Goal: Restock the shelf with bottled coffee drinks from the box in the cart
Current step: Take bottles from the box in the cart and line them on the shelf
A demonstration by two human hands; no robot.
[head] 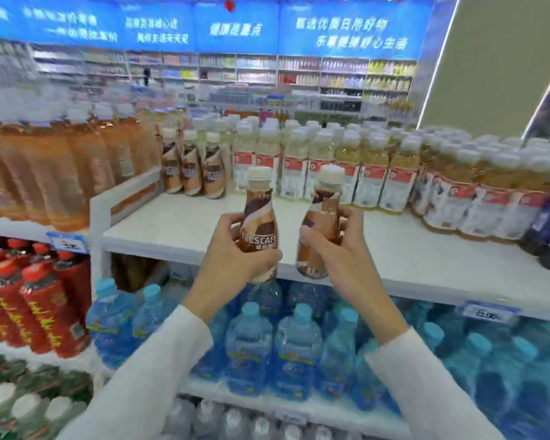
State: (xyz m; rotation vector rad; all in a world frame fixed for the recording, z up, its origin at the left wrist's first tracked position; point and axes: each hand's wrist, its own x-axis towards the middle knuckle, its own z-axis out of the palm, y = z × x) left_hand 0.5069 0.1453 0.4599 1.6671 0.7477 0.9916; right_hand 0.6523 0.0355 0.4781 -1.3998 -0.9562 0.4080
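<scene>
Head cam: both hands are sitting above the near edge of the white shelf (178, 223), each gripping one coffee bottle. Left hand (232, 258) is wrapping around the lower body of the left coffee bottle (259, 230), upright, Nescafe label facing the camera. Right hand (337, 246) is clamping the right coffee bottle (319, 223), which is tilting slightly right. Bottles are sitting close together, not touching. Three matching coffee bottles (191, 169) are standing at the far left of the shelf, beside pale yellow drinks (331, 163). Blue water bottles (277, 344) are filling the shelf below.
</scene>
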